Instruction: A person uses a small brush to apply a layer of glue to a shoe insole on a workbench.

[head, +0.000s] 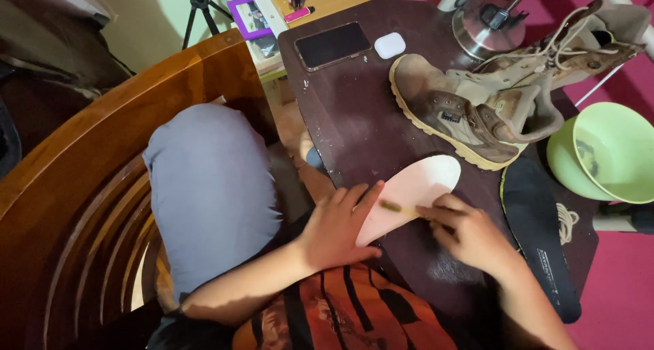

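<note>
Nearest, the left hand [337,227] lies flat with fingers spread on the near end of a pale insole [415,190], pinning it to the dark tabletop [354,118]. The right hand [470,234] is pinched shut on a small brush [398,207], whose bristled end touches the insole's middle. Just right of it, a black insole [538,234] lies along the tabletop edge, a coil of lace [565,222] beside it. Beyond the insoles a worn tan boot [470,111] lies on its side, laces loose. To its right sits a green bowl [613,152]; a dark smear shows inside, contents otherwise unclear. Farther off lie a phone [332,44] and a white earbud case [390,45].
</note>
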